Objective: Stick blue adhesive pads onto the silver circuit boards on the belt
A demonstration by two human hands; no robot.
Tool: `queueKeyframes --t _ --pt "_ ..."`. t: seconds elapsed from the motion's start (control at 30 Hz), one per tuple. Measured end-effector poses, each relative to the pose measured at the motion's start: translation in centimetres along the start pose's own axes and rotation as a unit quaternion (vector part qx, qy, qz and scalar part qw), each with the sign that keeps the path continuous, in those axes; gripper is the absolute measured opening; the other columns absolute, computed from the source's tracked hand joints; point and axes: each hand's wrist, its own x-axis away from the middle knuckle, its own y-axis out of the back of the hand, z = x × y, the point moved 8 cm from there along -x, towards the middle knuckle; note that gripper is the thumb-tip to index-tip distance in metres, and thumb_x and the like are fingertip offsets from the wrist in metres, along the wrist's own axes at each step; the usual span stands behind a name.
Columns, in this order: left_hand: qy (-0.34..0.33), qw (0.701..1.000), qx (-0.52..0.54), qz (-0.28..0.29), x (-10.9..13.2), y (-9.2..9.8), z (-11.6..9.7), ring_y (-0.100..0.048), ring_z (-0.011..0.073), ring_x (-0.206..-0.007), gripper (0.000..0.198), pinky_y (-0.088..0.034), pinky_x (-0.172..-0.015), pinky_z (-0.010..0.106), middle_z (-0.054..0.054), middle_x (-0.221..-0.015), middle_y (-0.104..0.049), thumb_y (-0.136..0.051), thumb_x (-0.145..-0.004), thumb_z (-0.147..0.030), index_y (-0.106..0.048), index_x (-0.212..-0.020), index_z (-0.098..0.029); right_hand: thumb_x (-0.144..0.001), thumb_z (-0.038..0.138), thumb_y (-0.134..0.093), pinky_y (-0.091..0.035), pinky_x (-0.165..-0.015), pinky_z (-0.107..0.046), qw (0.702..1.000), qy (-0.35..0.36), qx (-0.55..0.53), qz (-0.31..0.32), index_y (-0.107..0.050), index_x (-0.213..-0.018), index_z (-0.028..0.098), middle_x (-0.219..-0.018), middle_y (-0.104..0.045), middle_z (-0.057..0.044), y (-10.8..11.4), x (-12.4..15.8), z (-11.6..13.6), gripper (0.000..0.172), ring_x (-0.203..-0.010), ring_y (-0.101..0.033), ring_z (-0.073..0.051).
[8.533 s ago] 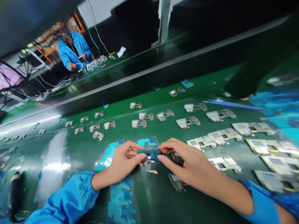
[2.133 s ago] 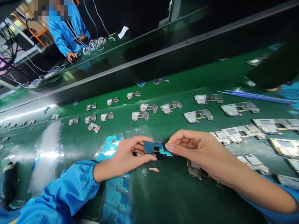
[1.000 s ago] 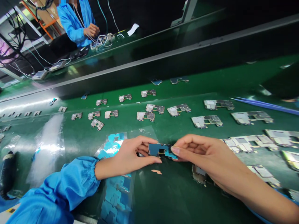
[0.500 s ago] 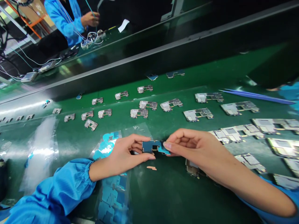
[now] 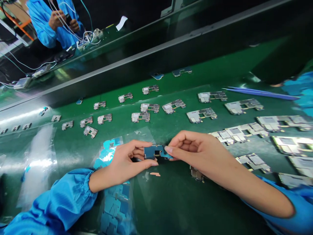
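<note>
A small circuit board (image 5: 156,151) partly covered in blue film sits between my hands. My left hand (image 5: 128,158) holds its left end between thumb and fingers, and my right hand (image 5: 195,147) pinches its right end. A small copper-coloured strip (image 5: 155,174) lies on the green mat just below the board. Under my left wrist lies a clear sheet with blue film pieces (image 5: 114,209). Another metal-shielded board (image 5: 196,174) sits partly hidden beneath my right hand.
Several metal-shielded boards lie in rows across the green mat (image 5: 215,71). Blue tweezers (image 5: 260,93) lie at the right. A raised rail (image 5: 156,42) runs behind the mat. Beyond it, a co-worker in a blue coat (image 5: 49,23) handles white cables (image 5: 85,40).
The whole view has slid slightly up and left. The board stays held between my hands, and both hands have shifted with the view. The co-worker's hands have risen among the cables.
</note>
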Motion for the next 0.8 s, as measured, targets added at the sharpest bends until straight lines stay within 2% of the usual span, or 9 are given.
queueKeyframes --t 0.2,0.5,0.8 --pt "0.007 1.000 0.008 0.010 0.00 -0.03 0.11 -0.080 0.0202 -0.075 0.040 -0.066 -0.068 0.025 0.005 -0.084 -0.082 -0.089 -0.072 -0.020 -0.070 -0.107 -0.017 -0.083 0.038 -0.073 -0.053 -0.058 -0.027 1.000 0.017 -0.007 0.001 -0.067 -0.076 0.024 -0.066 -0.071 -0.001 -0.21 0.01 0.02 0.017 -0.065 -0.069 -0.017" --pt "0.042 0.999 0.031 0.007 -0.20 -0.05 0.82 -0.079 0.0190 -0.073 0.048 -0.065 -0.068 0.025 0.004 -0.081 -0.080 -0.091 -0.067 -0.021 -0.068 -0.110 -0.017 -0.086 0.040 -0.070 -0.060 -0.068 -0.032 0.999 0.020 -0.034 0.024 -0.066 -0.078 0.024 -0.073 -0.070 -0.002 -0.49 0.03 0.10 0.018 -0.071 -0.072 -0.019" --pt "0.031 0.998 0.042 0.016 0.02 -0.30 0.82 -0.080 0.0200 -0.074 0.045 -0.065 -0.068 0.025 0.005 -0.082 -0.081 -0.089 -0.070 -0.021 -0.068 -0.109 -0.017 -0.082 0.039 -0.074 -0.060 -0.071 -0.033 0.999 0.010 -0.044 0.025 -0.067 -0.078 0.023 -0.075 -0.071 -0.002 -0.67 -0.17 -0.20 0.018 -0.073 -0.071 -0.019"
